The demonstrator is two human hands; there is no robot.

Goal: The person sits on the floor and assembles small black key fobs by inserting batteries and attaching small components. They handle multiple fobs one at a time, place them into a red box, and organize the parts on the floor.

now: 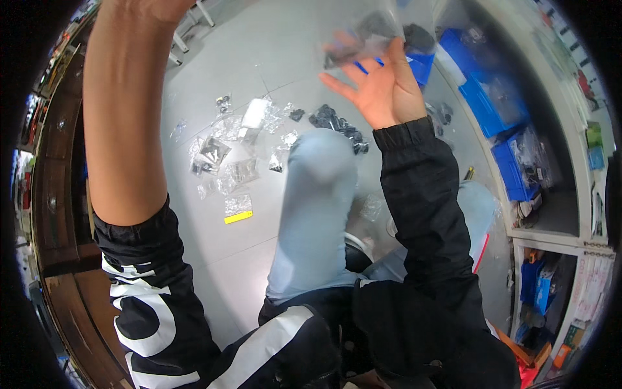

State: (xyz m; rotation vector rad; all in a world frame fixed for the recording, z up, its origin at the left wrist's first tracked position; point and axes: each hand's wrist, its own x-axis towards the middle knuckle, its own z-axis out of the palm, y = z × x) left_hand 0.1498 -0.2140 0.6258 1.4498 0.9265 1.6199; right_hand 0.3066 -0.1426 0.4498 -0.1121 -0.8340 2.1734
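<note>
Right hand (392,94): fingers spread wide, presumably propping the clear bag (374,27) raised ahead | left hand: out of sight (grip, I can't tell) | packets (242,171) across floor (214,243), probably for reach

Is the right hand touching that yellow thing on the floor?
Apart: the head view shows the right hand near the top, with floor visible between it and the yellow strip, lower left.

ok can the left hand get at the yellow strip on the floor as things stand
Probably yes, though the left hand is out of frame past the top edge: nothing visible covers the yellow strip, and the knee stands right of it.
</note>
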